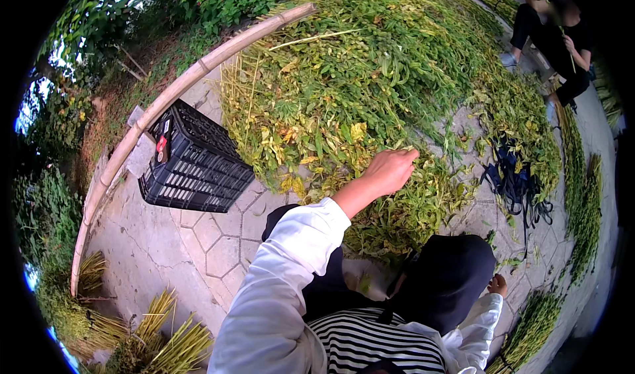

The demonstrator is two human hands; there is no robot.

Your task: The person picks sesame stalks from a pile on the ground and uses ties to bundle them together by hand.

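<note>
My left hand (391, 171) is stretched out over a large heap of cut leafy stalks (367, 66), its fingers curled near some loose leaves; whether it pinches any of them cannot be told. Low beside my right knee is my right hand (497, 285), small in view, and the picture does not settle whether it holds anything. Yellowing leaves (407, 215) lie on the paving between my knees and the heap. To the right of them is a tangle of dark blue straps (518, 180).
A black plastic crate (198, 160) stands left of the heap, beside a long bamboo pole (173, 88). Tied stalk bundles (528, 329) lie at the right, with more stalk bundles (163, 334) at lower left. A person (560, 41) sits at upper right holding a stalk.
</note>
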